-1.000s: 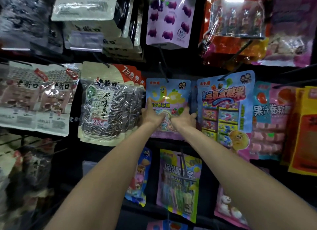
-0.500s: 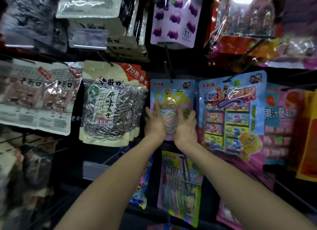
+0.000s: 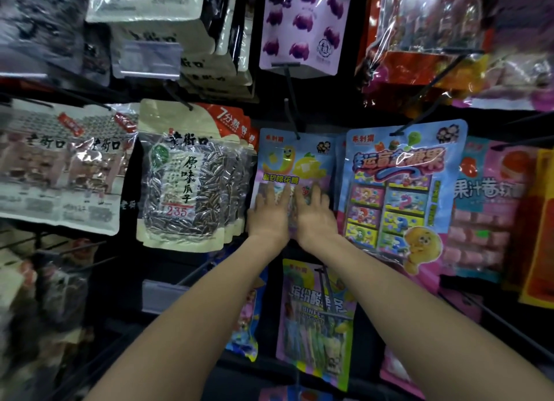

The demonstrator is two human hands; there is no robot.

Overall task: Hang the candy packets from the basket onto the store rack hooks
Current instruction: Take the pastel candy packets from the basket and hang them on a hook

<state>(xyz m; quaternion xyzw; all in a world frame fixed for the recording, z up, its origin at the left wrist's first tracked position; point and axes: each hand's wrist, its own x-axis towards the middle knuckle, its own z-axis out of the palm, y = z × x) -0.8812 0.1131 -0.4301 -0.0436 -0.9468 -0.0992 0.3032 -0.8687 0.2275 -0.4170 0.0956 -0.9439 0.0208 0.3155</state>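
On a hook (image 3: pixel 290 110) near the middle of the rack (image 3: pixel 344 101), the candy packet (image 3: pixel 292 161) already hangs. The left hand (image 3: pixel 266 218) and right hand (image 3: pixel 316 218) lie flat on it, fingers straight. No basket shows, so how many packets are left I cannot tell.

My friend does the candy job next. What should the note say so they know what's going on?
Left hand: open, fingers flat against the pink-and-blue candy packet.
Right hand: open, flat on the same packet, beside the left.
Packet: hangs on a rack hook, between the sunflower seed bags and the big blue candy packet.
Done: this packet is hooked.
Left: let go, fetch more; the basket is out of view, so remaining packets unknown.
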